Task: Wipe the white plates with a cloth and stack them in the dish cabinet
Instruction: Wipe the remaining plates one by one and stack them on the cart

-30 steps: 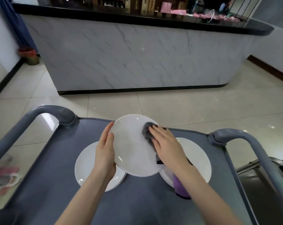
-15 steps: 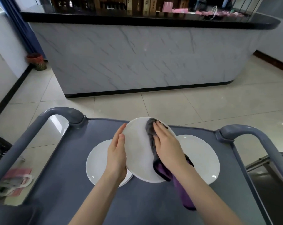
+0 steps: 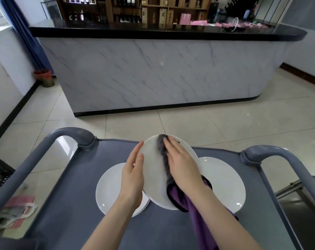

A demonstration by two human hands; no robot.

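Your L grip pinches held plate at its left rim, plate tilted up over cart surface. R grip flat, uncurled, presses cloth on plate's right half; cloth runs far-rim to near-rim. Prob sweep left next, toward L grip.

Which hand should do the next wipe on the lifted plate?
Probably the right hand: its flat fingers press the purple-and-grey cloth on the round white plate. The left hand holds that plate's rim.
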